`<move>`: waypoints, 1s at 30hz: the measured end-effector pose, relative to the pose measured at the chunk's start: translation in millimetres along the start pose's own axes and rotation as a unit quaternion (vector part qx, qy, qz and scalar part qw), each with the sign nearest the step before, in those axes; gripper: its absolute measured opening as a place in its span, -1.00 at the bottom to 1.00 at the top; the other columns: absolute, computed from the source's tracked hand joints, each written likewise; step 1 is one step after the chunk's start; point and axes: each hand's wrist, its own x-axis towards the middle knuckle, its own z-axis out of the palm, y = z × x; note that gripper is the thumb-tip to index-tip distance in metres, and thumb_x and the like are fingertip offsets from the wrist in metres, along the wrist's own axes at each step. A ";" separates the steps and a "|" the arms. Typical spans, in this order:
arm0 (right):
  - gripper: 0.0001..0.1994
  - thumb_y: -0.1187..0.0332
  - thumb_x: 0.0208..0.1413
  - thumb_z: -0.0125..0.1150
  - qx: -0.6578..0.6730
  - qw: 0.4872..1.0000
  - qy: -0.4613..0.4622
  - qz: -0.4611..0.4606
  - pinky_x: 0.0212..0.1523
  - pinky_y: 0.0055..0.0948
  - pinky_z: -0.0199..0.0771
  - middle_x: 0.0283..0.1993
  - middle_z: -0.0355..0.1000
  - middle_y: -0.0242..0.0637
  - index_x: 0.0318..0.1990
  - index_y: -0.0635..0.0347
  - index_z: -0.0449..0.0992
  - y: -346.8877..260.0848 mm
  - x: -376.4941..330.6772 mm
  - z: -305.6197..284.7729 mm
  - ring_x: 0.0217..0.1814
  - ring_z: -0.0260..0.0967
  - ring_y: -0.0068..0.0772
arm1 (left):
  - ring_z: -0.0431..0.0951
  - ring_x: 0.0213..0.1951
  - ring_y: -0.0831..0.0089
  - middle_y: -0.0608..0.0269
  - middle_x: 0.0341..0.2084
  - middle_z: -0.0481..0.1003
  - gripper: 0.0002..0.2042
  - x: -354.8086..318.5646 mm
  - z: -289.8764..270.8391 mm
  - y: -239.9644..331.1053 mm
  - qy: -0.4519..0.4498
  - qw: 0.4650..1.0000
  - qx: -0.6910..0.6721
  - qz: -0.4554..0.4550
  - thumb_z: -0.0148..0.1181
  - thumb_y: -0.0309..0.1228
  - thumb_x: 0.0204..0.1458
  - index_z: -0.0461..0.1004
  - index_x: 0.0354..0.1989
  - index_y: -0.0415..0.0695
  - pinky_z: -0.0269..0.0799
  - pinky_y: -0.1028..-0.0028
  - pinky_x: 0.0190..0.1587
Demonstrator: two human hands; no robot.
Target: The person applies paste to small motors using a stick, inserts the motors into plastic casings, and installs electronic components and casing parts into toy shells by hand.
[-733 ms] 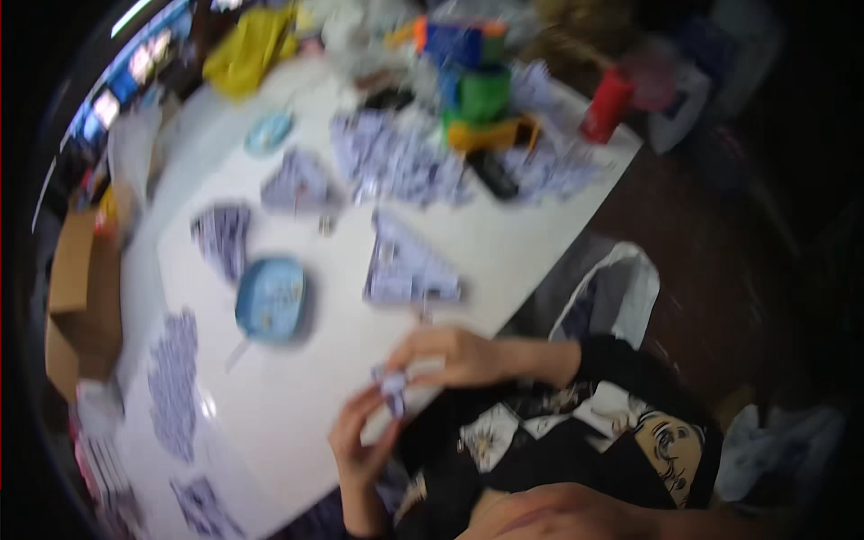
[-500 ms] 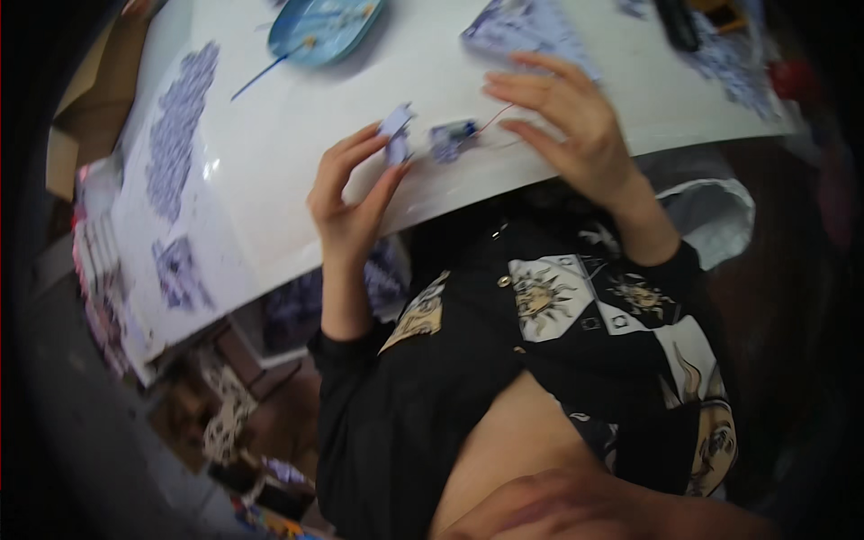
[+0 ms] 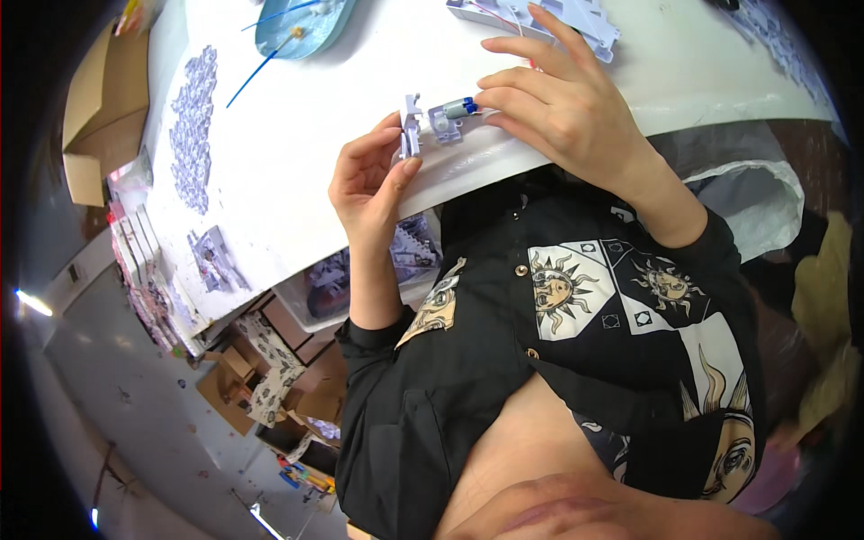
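Note:
My left hand (image 3: 367, 180) pinches a small pale grey plastic part (image 3: 411, 133) between thumb and fingers, upright at the edge of the white table (image 3: 288, 171). My right hand (image 3: 569, 110) holds a small silver motor with a blue end (image 3: 459, 107), which sits in a second grey plastic piece (image 3: 445, 128) right beside the first. The two pieces are almost touching. Thin red wires run from under my right fingers toward a grey plastic frame (image 3: 576, 18) at the far side.
A blue dish (image 3: 301, 20) and a thin blue stick (image 3: 255, 72) lie at the back left. Piles of pale purple parts (image 3: 193, 126) line the left side. A cardboard box (image 3: 94, 99) stands beyond, a clear bin (image 3: 335, 286) under the table, a white bag (image 3: 751, 184) at right.
The view has tipped down, so the table now sits at the top and my torso fills the middle. My hands have drawn closer together, bringing the two pieces side by side.

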 end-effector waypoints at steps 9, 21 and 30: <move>-0.93 0.40 0.01 0.18 -0.036 0.996 -0.074 0.021 0.38 0.17 0.20 -0.38 0.44 -0.36 -0.44 0.15 0.51 -0.4 -3.6 -22.2 0.04 0.43 -0.31 | 0.38 0.28 0.07 -0.30 0.18 0.39 -0.61 8.9 10.0 -0.9 -0.087 0.993 0.085 0.005 0.23 -0.81 0.00 0.41 0.04 -0.37 0.30 0.15 0.33; -0.91 0.42 0.01 0.14 -0.022 0.998 -0.058 0.021 0.39 0.17 0.20 -0.42 0.42 -0.33 -0.48 0.16 0.50 1.4 -7.9 -17.2 -0.01 0.44 -0.30 | 0.39 0.28 0.07 -0.19 0.18 0.41 -0.56 9.2 7.6 -3.3 -0.097 0.979 0.173 0.048 0.29 -0.80 -0.06 0.46 0.06 -0.33 0.30 0.15 0.33; -0.90 0.41 0.01 0.13 -0.017 0.998 -0.060 0.022 0.38 0.15 0.22 -0.44 0.41 -0.33 -0.49 0.18 0.50 2.0 -5.9 -18.1 -0.05 0.44 -0.32 | 0.52 0.14 0.16 0.00 0.07 0.54 -0.53 15.1 8.8 10.4 -0.110 0.921 0.356 0.111 0.35 -0.78 -0.21 0.62 -0.03 -0.19 0.47 0.29 0.15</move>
